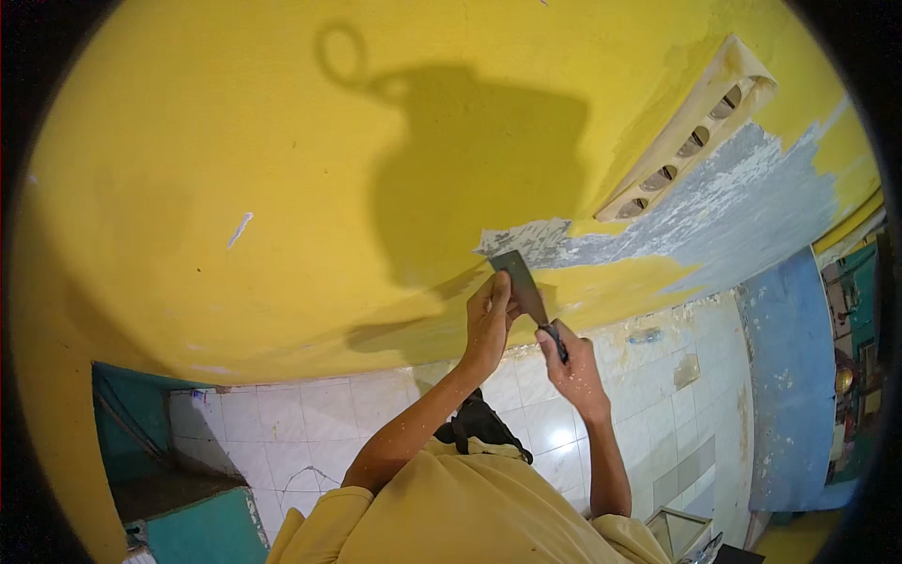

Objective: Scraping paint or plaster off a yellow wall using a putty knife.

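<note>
My right hand (576,374) is closed around the dark handle of a putty knife (527,287), whose wide metal blade points up and to the left. My left hand (490,321) is at the blade, with the thumb along its left edge and the other fingers partly hidden behind it. The blade's tip lies at the left end of a scraped grey-and-white patch (627,243) on the yellow painted wall (296,268). White flecks dot both forearms and my right hand.
A cream multi-socket power strip (659,176) is mounted on the wall above the patch. White floor tiles (331,409) run along the wall's foot, with flakes there. A blue surface (786,381) stands at right, a teal-sided recess (130,416) at lower left. A framed object (680,529) lies at lower right.
</note>
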